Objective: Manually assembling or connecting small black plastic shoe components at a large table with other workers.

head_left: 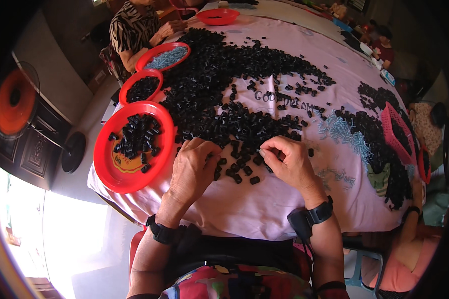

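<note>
Black plastic caps [234, 127]: light, stiff, likely roll; pinch at sides. Right hand [287, 162] grip pinched on small piece; left hand [194, 167] grip curled, contents hidden.

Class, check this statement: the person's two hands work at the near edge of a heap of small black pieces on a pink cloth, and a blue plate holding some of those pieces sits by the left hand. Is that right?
Not quite. The plate by the left hand is red, not blue, as the head view shows. The rest holds: both hands, the right hand too, work at the near edge of the heap of small black pieces on the pink cloth, and the plate holds some.
</note>
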